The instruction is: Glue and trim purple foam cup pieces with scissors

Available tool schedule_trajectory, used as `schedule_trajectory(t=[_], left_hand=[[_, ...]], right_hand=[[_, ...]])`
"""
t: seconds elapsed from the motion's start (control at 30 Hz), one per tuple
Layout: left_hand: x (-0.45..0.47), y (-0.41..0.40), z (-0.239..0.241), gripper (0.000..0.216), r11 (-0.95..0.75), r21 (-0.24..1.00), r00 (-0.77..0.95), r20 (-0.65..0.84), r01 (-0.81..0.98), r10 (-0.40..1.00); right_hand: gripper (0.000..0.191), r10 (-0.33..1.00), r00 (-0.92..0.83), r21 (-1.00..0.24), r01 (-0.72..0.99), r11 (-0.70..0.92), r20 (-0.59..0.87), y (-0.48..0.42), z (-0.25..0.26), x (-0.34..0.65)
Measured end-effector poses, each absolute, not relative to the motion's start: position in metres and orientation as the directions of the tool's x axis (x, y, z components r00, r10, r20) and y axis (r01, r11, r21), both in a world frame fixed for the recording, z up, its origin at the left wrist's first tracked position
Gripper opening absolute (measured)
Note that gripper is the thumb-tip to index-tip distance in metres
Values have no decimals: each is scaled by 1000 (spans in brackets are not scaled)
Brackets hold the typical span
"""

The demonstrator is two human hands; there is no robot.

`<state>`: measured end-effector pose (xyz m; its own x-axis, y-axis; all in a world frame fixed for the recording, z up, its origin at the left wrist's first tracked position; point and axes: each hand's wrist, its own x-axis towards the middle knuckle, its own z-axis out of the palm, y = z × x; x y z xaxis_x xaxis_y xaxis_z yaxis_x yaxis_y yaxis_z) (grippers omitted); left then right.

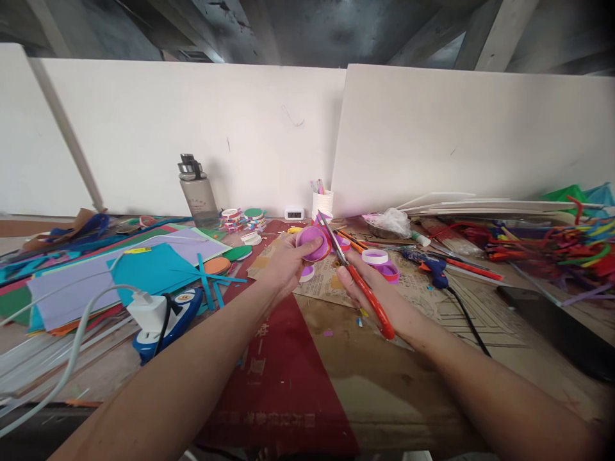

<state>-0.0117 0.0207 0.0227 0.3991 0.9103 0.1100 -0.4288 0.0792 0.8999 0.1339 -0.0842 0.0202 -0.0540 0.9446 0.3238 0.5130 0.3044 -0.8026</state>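
Note:
Between the thumb and fingers of my left hand [284,261] is a round purple disc [312,244] with a red edge on its right side. My right hand [361,285] is closed on a pair of scissors [366,296] with red handles. The blades point up and left, close against the disc's right edge; whether they touch it I cannot tell. Just right of my right hand lie a white ring [375,257] and purple and red rings [391,273]. A white-rimmed purple piece [306,274] sits beneath my left hand.
At left lie coloured sheets [91,275] and a blue power strip [187,314] with a white plug. A bottle [198,195], a cup of pens [322,202] and a small clock [295,213] stand behind. At right are a blue glue gun [430,266] and a black phone-like slab [552,326].

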Motion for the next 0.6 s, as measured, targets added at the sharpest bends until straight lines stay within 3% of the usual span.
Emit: schedule_trajectory(t=[0.6], left_hand=[[-16,24,28,35,43,904,427,159,-425,890]], right_hand=[[37,946,-61,-785,542,299,318,-82,16,137]])
